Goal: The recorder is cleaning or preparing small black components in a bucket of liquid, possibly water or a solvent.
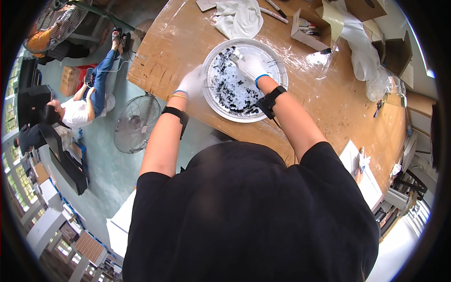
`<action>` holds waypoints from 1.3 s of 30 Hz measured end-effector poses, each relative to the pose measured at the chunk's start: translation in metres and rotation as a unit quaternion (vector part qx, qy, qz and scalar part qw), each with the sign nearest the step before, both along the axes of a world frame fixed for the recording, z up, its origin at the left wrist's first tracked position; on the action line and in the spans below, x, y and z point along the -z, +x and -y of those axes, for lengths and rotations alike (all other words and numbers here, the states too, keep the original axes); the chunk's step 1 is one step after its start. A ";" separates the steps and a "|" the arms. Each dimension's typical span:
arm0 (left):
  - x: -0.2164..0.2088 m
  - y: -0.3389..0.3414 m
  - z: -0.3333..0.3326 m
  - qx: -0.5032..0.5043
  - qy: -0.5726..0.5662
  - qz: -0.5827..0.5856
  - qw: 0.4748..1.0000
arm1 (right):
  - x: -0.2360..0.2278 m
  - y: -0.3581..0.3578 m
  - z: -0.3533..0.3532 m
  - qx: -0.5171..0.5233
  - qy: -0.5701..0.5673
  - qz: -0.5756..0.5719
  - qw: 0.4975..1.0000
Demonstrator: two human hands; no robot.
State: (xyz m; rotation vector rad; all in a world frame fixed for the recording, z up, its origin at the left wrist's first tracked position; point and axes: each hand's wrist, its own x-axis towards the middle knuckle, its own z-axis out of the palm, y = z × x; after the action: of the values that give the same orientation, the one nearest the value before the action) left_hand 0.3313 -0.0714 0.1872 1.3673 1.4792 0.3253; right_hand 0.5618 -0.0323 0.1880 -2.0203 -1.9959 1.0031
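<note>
A round, pale metal tray (pixel 250 120) sits near the table's edge, with many small black and white pieces (pixel 229 89) spread over its bottom. My left hand (pixel 191 82), in a white glove, grips the tray's left rim; its fingertips are partly hidden. Over the upper middle of the tray is my right hand (pixel 252 66), in a white glove with a blue cuff. Its fingers are drawn together down at the pieces, and what they pinch is too small to make out. Black bands circle both of my wrists.
Beyond the tray, a white cloth (pixel 239 19) lies on the brown table (pixel 324 101), near markers and an open cardboard box (pixel 310 30). Clear plastic wrap (pixel 364 56) drapes at the right. A floor fan (pixel 137 123) stands left; a seated person (pixel 82 110) holds a phone.
</note>
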 end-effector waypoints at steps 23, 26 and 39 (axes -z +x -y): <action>0.004 0.000 -0.001 -0.004 -0.001 0.006 1.000 | 0.008 0.008 0.000 -0.037 -0.064 -0.010 0.997; 0.011 -0.001 0.000 0.009 0.001 -0.009 1.000 | 0.012 0.004 0.025 -0.041 -0.054 -0.027 0.997; -0.008 0.006 0.003 -0.032 -0.045 0.066 0.996 | 0.004 -0.023 0.033 0.003 -0.009 -0.023 1.000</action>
State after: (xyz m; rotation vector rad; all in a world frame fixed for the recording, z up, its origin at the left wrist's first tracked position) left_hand 0.3370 -0.0743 0.1957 1.2050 1.4124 0.3780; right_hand 0.5389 -0.0653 0.1842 -1.9932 -1.9634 1.0608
